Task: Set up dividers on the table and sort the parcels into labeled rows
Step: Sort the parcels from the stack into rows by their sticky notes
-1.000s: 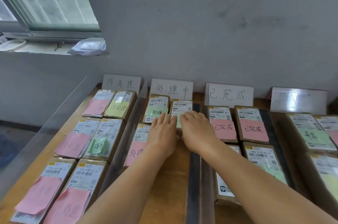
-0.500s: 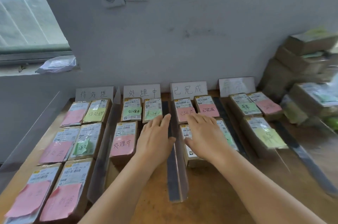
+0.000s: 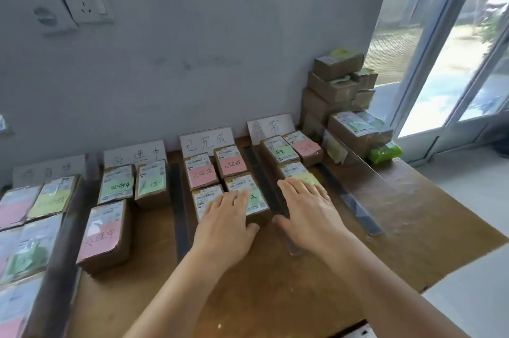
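Fingers (image 3: 239, 197) of left hand (image 3: 224, 223) are spread flat, laid on two front parcels (image 3: 257, 206) in 已完成 row. Right hand (image 3: 308, 208) is held open, palm down, over divider (image 3: 264, 176) & yellow-tagged parcel (image 3: 296, 172); nothing is gripped. Parcels are sorted in rows on worktop (image 3: 275, 282) w/ label cards (image 3: 205, 140) at back.

both hands lay flat and spread on the wooden surface (image 3: 275, 296): the left hand (image 3: 225, 223) rested on a parcel (image 3: 249, 198) in the third row, the right hand (image 3: 308, 209) covered a clear divider (image 3: 286, 230) beside it.
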Motion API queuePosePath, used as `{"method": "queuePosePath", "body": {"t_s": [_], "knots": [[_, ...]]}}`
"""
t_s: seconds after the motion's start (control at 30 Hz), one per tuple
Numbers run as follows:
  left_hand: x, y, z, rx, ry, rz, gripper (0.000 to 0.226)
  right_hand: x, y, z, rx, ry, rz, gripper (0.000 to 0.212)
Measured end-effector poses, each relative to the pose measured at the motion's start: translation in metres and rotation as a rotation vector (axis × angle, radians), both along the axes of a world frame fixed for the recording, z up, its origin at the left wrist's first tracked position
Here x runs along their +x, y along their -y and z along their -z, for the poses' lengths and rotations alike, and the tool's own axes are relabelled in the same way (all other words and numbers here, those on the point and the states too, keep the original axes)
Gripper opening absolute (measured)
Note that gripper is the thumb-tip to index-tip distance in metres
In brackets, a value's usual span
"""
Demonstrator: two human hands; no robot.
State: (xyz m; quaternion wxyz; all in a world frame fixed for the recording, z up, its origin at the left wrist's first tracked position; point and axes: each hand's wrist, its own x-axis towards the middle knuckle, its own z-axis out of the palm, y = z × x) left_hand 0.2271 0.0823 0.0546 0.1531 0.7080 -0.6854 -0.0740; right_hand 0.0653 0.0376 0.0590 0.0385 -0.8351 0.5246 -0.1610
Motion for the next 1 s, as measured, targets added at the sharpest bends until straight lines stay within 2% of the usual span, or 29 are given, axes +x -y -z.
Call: {"method": "queuePosePath", "body": {"t_s": [0.17, 0.57, 0.7, 1.0], "knots": [[-0.065, -0.001, 0.000, -0.013, -0.032, 0.013, 0.065, -0.067, 0.000, -0.004, 0.047, 0.038, 0.045, 0.067], [-0.235, 0.023, -0.004, -0.071, -0.083, 0.028, 0.066, -0.234, 0.015, -0.009, 0.082, 0.015, -0.003, 0.066], [-0.267, 0.043, -0.007, -0.074, -0.104, 0.042, 0.066, -0.270, 0.031, -0.013, 0.080, 0.042, 0.025, 0.062], [-0.295, 0.118, -0.012, -0.084, -0.120, 0.076, 0.065, -0.310, 0.097, -0.009, 0.101, 0.017, 0.132, 0.067]]}}
